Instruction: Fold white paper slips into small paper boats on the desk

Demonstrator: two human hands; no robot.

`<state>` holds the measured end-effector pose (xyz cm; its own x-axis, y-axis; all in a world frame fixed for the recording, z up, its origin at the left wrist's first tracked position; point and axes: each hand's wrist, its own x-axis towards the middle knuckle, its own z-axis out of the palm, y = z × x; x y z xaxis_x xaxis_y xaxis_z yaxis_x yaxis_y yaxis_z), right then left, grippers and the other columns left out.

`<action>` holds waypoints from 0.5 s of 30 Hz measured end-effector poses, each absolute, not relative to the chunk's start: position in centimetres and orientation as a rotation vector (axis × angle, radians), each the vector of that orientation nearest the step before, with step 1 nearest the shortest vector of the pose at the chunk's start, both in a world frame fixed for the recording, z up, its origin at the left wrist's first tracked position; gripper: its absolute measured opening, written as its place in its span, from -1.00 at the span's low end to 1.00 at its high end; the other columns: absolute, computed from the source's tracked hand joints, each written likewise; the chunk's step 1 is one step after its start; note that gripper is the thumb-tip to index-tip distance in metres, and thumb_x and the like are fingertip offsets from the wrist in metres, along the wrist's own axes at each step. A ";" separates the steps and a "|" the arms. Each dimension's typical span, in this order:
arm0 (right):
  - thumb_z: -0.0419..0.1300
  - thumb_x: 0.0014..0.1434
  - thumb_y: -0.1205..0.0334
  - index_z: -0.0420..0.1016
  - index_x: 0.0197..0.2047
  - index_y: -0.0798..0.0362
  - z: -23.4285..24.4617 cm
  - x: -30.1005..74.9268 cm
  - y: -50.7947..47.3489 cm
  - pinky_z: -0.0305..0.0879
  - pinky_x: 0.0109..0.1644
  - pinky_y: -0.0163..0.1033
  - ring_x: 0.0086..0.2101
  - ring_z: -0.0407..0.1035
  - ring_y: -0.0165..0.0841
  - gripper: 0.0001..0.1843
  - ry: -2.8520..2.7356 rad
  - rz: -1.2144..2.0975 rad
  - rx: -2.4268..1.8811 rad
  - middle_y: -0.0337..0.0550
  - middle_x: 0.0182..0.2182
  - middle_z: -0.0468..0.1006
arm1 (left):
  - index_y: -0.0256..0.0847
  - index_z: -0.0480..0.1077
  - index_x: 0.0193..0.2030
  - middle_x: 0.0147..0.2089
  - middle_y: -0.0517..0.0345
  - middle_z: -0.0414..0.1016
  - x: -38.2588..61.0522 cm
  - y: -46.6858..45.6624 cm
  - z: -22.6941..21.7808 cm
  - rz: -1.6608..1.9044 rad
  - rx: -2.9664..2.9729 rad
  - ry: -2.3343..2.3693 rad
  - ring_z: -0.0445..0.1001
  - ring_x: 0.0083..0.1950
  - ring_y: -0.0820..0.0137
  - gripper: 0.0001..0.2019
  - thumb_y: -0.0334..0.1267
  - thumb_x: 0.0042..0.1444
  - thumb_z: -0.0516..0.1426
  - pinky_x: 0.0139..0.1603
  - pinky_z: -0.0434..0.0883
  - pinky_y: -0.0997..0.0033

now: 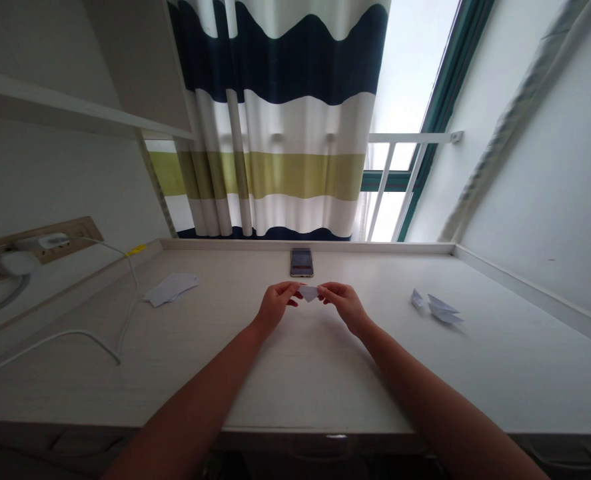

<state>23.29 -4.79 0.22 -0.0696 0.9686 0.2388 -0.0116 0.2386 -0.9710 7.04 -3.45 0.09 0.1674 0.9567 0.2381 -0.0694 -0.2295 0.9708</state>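
Observation:
A small piece of folded white paper (308, 293) is held up between my two hands, above the middle of the desk. My left hand (277, 303) pinches its left corner, and my right hand (342, 303) pinches the right one. The paper looks like a triangle with its point downward; its finer folds are too small to make out. Just beyond it a phone (302, 263) lies on the desk with its screen lit.
A stack of white paper sheets (170, 289) lies at the left. Two folded paper pieces, a smaller one (416, 299) and a larger one (444, 309), sit at the right. A white cable (134, 280) runs from the wall sockets (40, 245) across the left of the white desk (315, 380).

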 end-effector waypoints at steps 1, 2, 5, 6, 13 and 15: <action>0.23 -0.17 0.05 0.49 -0.47 0.10 0.2 23.3 -4.7 0.17 -0.38 -0.25 -0.53 0.24 -0.44 -0.72 -1.359 1.086 -0.992 -0.22 -0.60 0.42 | -0.33 0.47 -0.36 -0.44 0.05 0.44 7.1 -3.4 0.1 1.266 1.422 0.923 0.38 -0.39 0.42 -0.72 -0.14 -0.10 0.10 -0.47 0.33 0.49; 0.23 -0.17 0.05 0.49 -0.47 0.10 0.1 23.3 -4.7 0.17 -0.38 -0.25 -0.53 0.24 -0.44 -0.72 -1.356 1.088 -0.992 -0.23 -0.59 0.42 | -0.33 0.46 -0.37 -0.44 0.05 0.44 7.1 -3.5 0.1 1.262 1.420 0.924 0.38 -0.39 0.41 -0.72 -0.14 -0.10 0.11 -0.47 0.33 0.49; 0.22 -0.16 0.06 0.49 -0.47 0.10 0.1 23.3 -4.8 0.16 -0.38 -0.25 -0.53 0.24 -0.44 -0.73 -1.356 1.083 -0.993 -0.23 -0.59 0.42 | -0.35 0.45 -0.38 -0.44 0.04 0.44 7.1 -3.6 0.2 1.246 1.392 0.910 0.38 -0.39 0.40 -0.70 -0.12 -0.08 0.09 -0.47 0.34 0.47; 0.22 -0.16 0.06 0.49 -0.46 0.10 0.1 23.3 -4.8 0.16 -0.38 -0.25 -0.53 0.24 -0.44 -0.73 -1.358 1.083 -0.995 -0.23 -0.59 0.42 | -0.35 0.45 -0.38 -0.43 0.03 0.44 7.1 -3.7 0.2 1.237 1.388 0.896 0.39 -0.39 0.40 -0.69 -0.10 -0.07 0.08 -0.47 0.34 0.47; 0.21 -0.13 0.10 0.48 -0.46 0.12 0.2 23.2 -4.9 0.15 -0.38 -0.26 -0.53 0.23 -0.46 -0.76 -1.397 1.101 -0.977 -0.23 -0.60 0.42 | -0.31 0.44 -0.36 -0.43 0.09 0.44 7.2 -3.6 0.0 1.182 1.505 0.881 0.36 -0.40 0.44 -0.75 -0.17 -0.17 0.17 -0.46 0.33 0.49; 0.21 -0.13 0.12 0.48 -0.47 0.12 0.0 23.2 -4.9 0.15 -0.38 -0.27 -0.53 0.22 -0.46 -0.78 -1.424 1.109 -0.973 -0.24 -0.60 0.41 | -0.30 0.43 -0.40 -0.44 0.11 0.43 7.2 -3.5 -0.1 1.201 1.529 0.887 0.36 -0.42 0.45 -0.77 -0.17 -0.16 0.16 -0.47 0.32 0.49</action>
